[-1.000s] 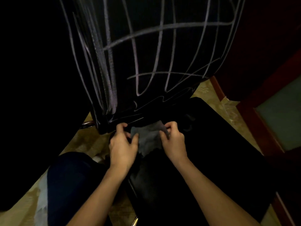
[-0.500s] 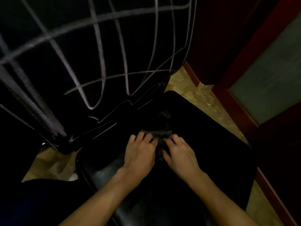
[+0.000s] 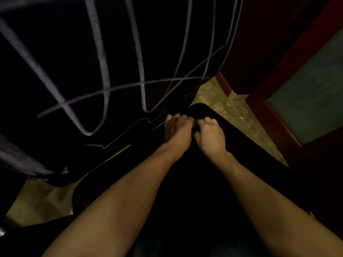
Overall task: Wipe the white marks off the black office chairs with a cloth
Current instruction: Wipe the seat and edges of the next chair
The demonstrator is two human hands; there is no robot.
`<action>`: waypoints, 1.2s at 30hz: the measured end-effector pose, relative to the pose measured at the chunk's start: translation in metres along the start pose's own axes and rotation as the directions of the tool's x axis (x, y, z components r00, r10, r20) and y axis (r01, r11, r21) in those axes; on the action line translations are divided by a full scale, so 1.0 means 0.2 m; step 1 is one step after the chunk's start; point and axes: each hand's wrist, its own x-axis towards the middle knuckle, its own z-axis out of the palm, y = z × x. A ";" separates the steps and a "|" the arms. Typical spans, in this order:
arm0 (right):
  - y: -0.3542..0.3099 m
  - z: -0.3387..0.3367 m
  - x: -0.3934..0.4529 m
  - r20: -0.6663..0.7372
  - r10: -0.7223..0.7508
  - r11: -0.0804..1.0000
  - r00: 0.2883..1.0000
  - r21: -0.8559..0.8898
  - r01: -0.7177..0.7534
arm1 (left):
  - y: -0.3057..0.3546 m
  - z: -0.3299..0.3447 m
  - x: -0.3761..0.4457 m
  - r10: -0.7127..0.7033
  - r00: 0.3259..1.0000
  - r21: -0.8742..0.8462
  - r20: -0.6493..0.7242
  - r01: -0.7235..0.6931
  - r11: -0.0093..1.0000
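- The left hand (image 3: 177, 129) and right hand (image 3: 210, 135) sit side by side in the middle of the frame.
- Both hands are curled tight around a small dark cloth (image 3: 195, 127) bunched between them.
- The cloth is down on the black chair seat (image 3: 185, 191), right below the chair back (image 3: 111, 52).
- White marks (image 3: 104, 71) cross the chair back, upper left.
- Yellow floor (image 3: 232, 106) shows on the right.

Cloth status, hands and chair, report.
Both hands, left hand and right hand, bunched on dark cloth at seat's back edge. White marks cover chair backrest. Nothing in the way.
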 end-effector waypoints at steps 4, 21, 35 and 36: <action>-0.06 -0.04 -0.25 0.007 -0.116 0.986 0.993 0.123 0.115 | -0.04 -0.06 -0.28 0.003 0.999 0.014 0.035 -0.003 1.000; -0.62 -0.21 -0.66 0.004 -0.400 0.909 0.917 0.134 0.396 | -0.24 -0.29 -1.13 -0.454 0.854 -0.009 -0.253 0.467 0.884; -0.83 -0.16 -0.61 0.027 -0.499 0.838 0.866 0.270 0.475 | -0.38 -0.42 -1.26 -0.723 0.675 -0.230 -0.144 0.688 0.689; -0.85 -0.14 -0.64 -0.053 -0.491 0.809 0.870 0.344 0.477 | -0.36 -0.40 -1.29 -0.725 0.650 -0.313 -0.229 0.656 0.687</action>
